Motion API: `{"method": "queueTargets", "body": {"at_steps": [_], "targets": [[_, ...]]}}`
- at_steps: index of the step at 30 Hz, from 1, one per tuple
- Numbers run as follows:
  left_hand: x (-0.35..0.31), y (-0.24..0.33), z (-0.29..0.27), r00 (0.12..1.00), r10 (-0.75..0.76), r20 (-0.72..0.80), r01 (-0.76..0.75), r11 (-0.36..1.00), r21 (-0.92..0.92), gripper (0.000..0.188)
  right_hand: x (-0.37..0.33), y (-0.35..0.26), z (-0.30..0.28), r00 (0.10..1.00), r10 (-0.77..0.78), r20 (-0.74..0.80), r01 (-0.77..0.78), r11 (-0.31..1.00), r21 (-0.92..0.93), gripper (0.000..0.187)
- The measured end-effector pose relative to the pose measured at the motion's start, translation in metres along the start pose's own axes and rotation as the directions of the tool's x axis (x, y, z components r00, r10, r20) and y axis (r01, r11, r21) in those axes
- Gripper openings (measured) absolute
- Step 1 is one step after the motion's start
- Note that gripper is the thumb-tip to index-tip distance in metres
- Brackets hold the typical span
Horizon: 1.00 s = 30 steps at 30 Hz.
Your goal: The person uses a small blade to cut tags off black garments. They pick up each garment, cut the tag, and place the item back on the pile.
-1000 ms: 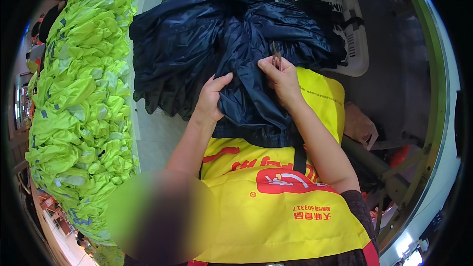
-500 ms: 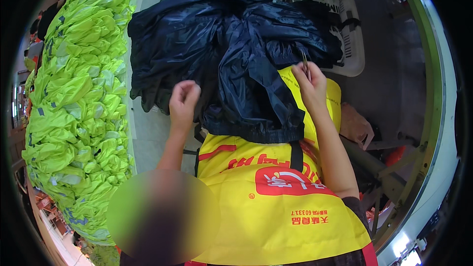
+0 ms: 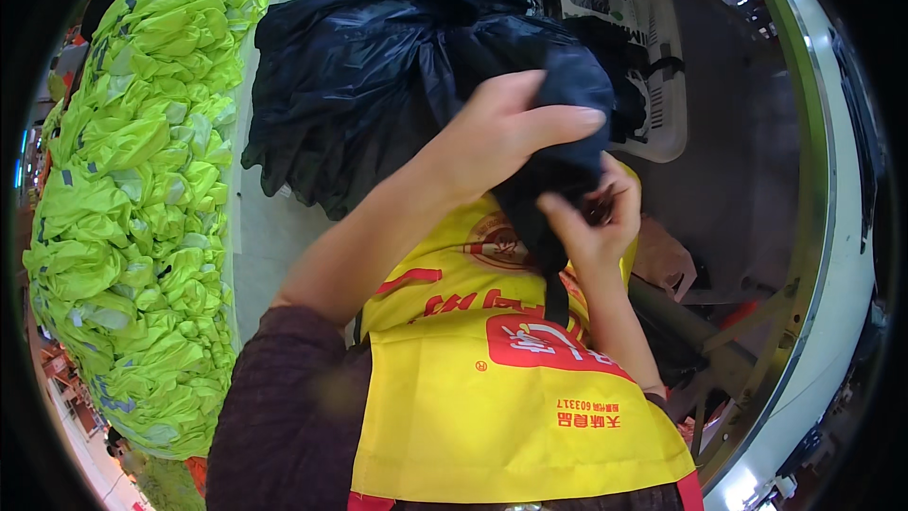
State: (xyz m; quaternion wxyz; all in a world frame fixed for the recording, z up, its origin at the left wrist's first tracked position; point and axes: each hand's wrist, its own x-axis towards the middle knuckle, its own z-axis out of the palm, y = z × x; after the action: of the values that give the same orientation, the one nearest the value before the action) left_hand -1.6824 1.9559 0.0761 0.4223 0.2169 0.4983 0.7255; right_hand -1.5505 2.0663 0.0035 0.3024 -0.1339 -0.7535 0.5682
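Observation:
A shiny dark navy garment (image 3: 350, 66) lies in folds across the work surface and towards my lap. My left hand (image 3: 530, 123) has hold of a raised part of it, thumb in front and the other fingers hidden behind the cloth. Just below and to the right, my right hand (image 3: 601, 227) is curled with thumb and forefinger close to the hanging edge of the fabric. Small thread snips (image 3: 598, 210) sit in its palm, mostly hidden by the fingers and dim. Over my lap is a yellow apron (image 3: 445, 426) with red print.
A long heap of neon yellow-green garments (image 3: 132, 227) lines the left side. At the back right stands a white slotted plastic basket (image 3: 672, 123) with dark cloth and packaging. A pale metal frame edge (image 3: 804, 255) curves down the right, near a brownish bag (image 3: 662, 260).
My left hand has crossed to the right and taken hold of the garment, lifting part of it. My right hand has dropped lower, and the snips' points no longer stick up.

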Motion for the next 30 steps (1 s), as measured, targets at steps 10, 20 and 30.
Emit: {"method": "queueTargets", "body": {"at_steps": [10, 20, 30], "targets": [[0.039, -0.085, -0.060, 0.824, 0.206, -0.528, -0.093, 0.968, 0.233, 0.016, 0.020, 0.102, -0.070, 0.336, 0.940, -0.057, -0.543, 0.243, 0.804, 0.019], [0.017, -0.144, -0.042, 0.665, -0.337, -0.667, 0.267, 0.941, -0.210, 0.046, 0.013, 0.089, -0.079, 0.561, 0.715, -0.419, -0.417, 0.680, 0.603, 0.018], [-0.004, -0.171, -0.084, 0.728, -0.345, -0.592, 0.075, 0.899, -0.432, 0.019, 0.083, 0.092, 0.001, 0.999, -0.034, 0.031, 0.044, 0.911, -0.411, 0.029]]}}
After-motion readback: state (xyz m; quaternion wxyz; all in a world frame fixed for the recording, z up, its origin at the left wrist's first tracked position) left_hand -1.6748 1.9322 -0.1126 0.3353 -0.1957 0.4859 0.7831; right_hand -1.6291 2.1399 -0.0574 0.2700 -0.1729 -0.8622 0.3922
